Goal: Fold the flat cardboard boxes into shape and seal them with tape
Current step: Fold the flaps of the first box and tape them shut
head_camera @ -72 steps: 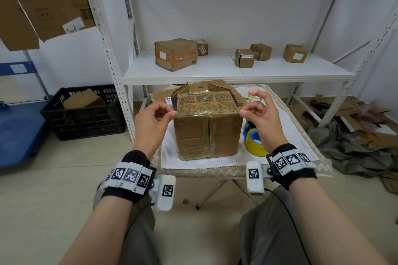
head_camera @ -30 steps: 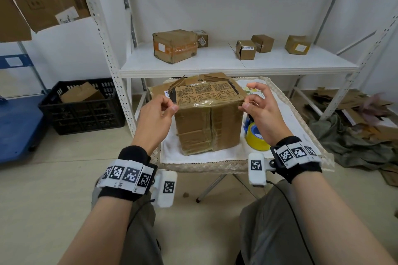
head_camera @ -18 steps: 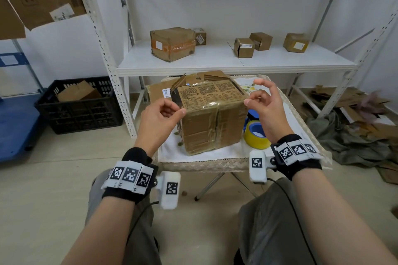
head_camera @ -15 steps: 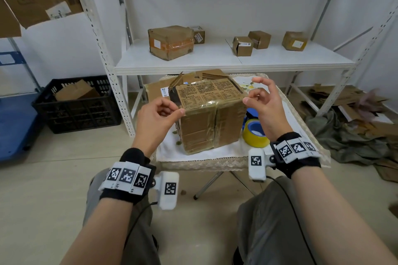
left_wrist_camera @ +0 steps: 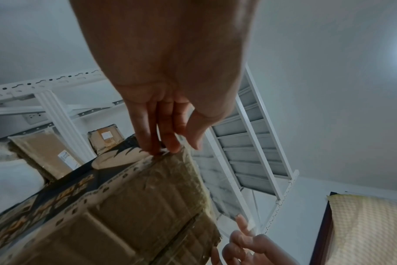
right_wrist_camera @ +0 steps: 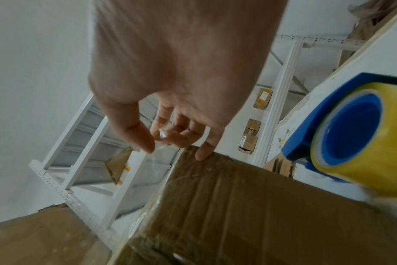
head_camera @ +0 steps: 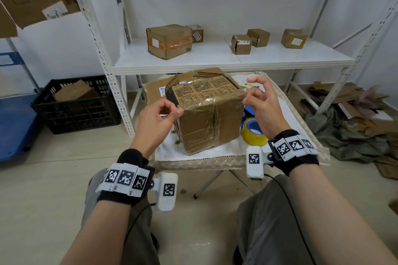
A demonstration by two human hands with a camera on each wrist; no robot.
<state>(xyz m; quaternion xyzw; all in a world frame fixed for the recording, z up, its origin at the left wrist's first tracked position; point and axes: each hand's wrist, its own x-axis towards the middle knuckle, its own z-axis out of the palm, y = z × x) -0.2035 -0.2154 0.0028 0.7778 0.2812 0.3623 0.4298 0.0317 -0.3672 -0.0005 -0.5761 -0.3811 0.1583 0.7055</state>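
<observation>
Two hands are held up at the top edge of one cardboard box (head_camera: 206, 114), which sits in the middle of a small table (head_camera: 215, 163) covered with a white cloth.

On the left, the left hand (head_camera: 157, 118) is at the box's near left top corner. Its thumb and fingers are pinched together, and in the left wrist view the fingertips (left_wrist_camera: 168, 143) are seen touching the taped edge. A clear strip of tape (right_wrist_camera: 156, 154) seems to be stretched across the front top edge, but it is hard to see. The box is already wrapped in shiny tape, and its printed top is shut.

On the right, the right hand (head_camera: 261, 103) is at the right top corner. The other end of the strip looks pinched between its thumb and curled fingers. A yellow tape roll (head_camera: 253, 133) with a blue holder lies just beside the box.

To do this step well, the strip should be kept tight and straight. It should be laid down over the edge from one end, then rubbed flat so no bubbles are left. Sticky sides should not be let touch each other.
</observation>
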